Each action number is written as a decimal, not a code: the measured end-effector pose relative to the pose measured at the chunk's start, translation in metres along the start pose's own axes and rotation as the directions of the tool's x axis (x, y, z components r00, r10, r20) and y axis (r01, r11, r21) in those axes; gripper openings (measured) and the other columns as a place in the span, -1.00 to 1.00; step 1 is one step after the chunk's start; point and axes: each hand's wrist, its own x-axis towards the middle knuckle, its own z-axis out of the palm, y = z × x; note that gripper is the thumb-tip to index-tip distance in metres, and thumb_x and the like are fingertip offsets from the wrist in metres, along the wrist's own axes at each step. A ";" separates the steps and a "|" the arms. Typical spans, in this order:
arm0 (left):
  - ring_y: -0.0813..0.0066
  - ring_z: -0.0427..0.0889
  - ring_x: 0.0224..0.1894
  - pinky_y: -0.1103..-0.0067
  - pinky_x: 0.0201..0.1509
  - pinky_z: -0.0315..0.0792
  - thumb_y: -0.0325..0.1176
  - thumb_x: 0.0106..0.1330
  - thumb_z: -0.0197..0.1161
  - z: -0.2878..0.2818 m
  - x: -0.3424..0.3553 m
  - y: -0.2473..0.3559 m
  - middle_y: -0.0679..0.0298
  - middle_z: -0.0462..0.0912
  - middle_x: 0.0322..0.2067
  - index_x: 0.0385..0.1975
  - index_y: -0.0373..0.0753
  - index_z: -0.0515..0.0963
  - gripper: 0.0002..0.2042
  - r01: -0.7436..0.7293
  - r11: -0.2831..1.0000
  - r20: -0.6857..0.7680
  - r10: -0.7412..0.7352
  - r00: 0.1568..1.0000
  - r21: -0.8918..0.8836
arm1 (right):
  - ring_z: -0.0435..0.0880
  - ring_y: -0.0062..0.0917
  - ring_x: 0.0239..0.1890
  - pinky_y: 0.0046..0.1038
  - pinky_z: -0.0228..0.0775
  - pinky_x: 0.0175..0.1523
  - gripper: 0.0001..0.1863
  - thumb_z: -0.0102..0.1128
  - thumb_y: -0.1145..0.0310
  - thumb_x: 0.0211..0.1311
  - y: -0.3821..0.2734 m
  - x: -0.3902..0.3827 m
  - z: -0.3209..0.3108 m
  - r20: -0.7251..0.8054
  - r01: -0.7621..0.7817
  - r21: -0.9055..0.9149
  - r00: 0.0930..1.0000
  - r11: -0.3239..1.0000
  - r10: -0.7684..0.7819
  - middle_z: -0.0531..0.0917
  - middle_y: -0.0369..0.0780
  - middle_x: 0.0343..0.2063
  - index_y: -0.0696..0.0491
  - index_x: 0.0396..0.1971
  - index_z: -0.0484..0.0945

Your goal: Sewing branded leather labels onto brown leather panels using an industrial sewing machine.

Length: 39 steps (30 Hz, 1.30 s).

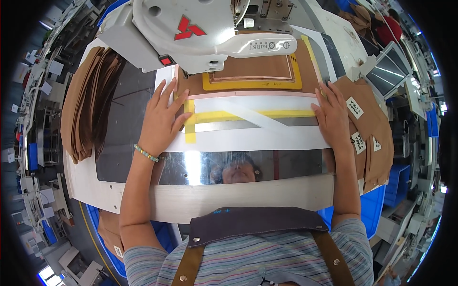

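A flat brown panel (193,85) with a pale pink front edge lies under the head of a white sewing machine (183,35). A yellow-rimmed frame (253,86) rests on the panel. My left hand (164,114) lies flat with fingers spread, its fingertips at the panel's left front corner beside a strip of yellow tape (190,126). At the panel's right front corner, my right hand (330,114) lies with fingers stretched out. Between the hands is a white sheet (257,137) crossed by yellow tape. Neither hand grips anything that I can see.
A stack of folded brown pieces (86,105) stands on the table's left. More brown pieces with white labels (374,131) lie at the right. A shiny metal plate (296,164) runs along the front. Blue bins (377,209) sit below the table edge.
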 end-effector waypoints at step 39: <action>-0.24 0.48 0.30 0.18 0.37 0.41 -0.36 0.54 0.24 0.001 0.065 -0.043 -0.13 0.57 0.27 0.26 -0.39 0.56 -0.63 -0.105 0.975 0.050 0.117 0.992 -0.195 | 0.71 -0.20 -0.07 -0.13 0.52 0.14 -0.80 0.35 0.40 0.32 -0.017 0.150 0.006 -0.149 0.293 0.220 0.953 0.930 -0.265 0.77 -0.21 -0.16 -0.05 -0.10 0.80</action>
